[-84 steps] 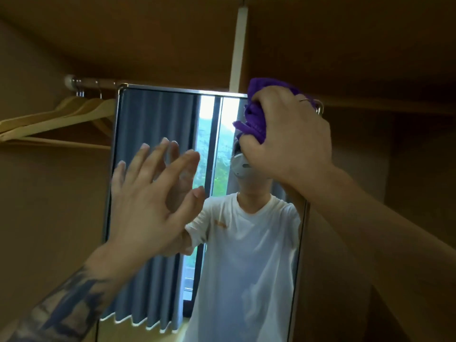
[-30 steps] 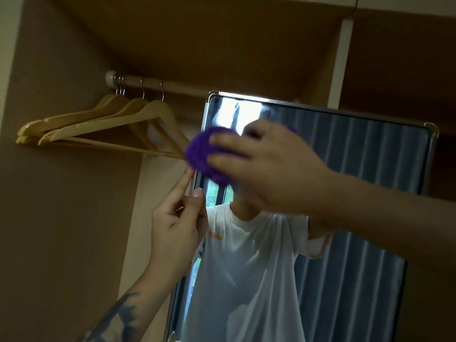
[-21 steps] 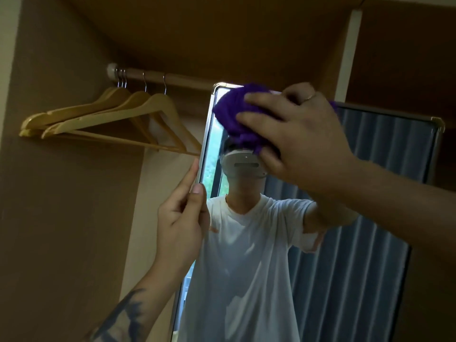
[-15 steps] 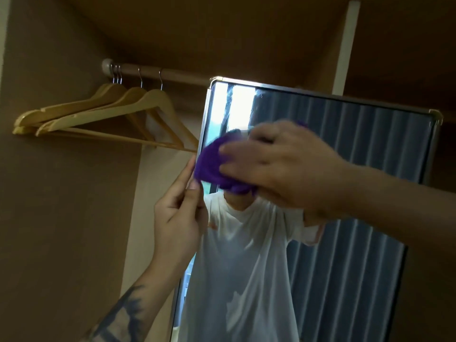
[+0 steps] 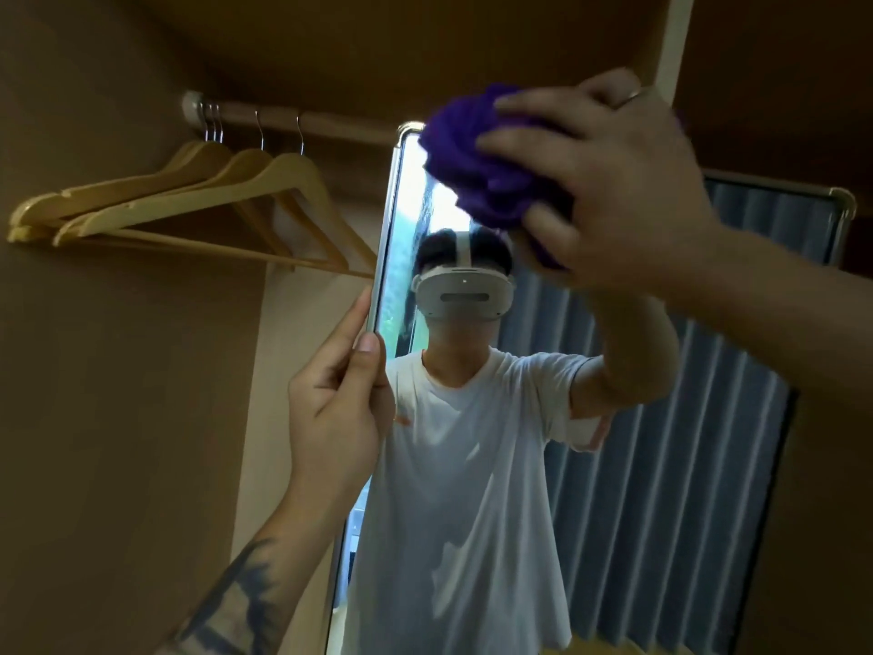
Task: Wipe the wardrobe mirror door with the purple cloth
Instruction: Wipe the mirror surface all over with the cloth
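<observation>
We bunch the purple cloth (image 5: 491,172) in our right hand (image 5: 609,182) at the mirror door's (image 5: 661,442) 12 o'clock edge — our left hand (image 5: 338,404) pinches its 9 o'clock frame. Lower glass likely remains.

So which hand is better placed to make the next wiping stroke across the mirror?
The right hand: it grips the bunched purple cloth against the top of the mirror door. The left hand pinches the door's left edge, probably steadying it.
</observation>
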Demonstrator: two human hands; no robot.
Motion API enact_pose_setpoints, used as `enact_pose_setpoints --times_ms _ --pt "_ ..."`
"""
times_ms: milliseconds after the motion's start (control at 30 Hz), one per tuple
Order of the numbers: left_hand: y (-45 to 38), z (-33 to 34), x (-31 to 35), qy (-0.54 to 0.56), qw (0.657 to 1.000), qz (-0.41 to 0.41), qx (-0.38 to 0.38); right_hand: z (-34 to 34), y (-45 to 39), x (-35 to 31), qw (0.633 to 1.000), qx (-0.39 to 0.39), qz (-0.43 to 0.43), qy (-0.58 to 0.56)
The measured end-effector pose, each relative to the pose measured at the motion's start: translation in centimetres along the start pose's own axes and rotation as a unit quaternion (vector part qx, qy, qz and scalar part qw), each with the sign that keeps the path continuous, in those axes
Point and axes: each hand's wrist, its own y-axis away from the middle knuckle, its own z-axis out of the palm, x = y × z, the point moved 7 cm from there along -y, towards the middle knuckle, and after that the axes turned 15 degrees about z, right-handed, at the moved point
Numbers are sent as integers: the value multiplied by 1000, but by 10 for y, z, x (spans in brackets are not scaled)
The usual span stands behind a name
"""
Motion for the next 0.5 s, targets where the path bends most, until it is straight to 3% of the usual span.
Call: enact_pose_setpoints --times_ms 67,167,233,433,500 --pt "1 1 2 1 1000 7 -3 2 10 -8 1000 5 21 -4" --pt "0 -2 -2 13 1000 -10 14 11 59 -65 984 -48 -171 -10" --pt "0 -2 -3 13 1000 -21 17 13 72 -73 969 -80 -235 -2" --pt "3 0 7 -13 1000 1 16 2 35 2 999 1 -41 -16" --pt "3 -1 6 -13 1000 -7 27 1 57 -7 998 5 -64 -19"
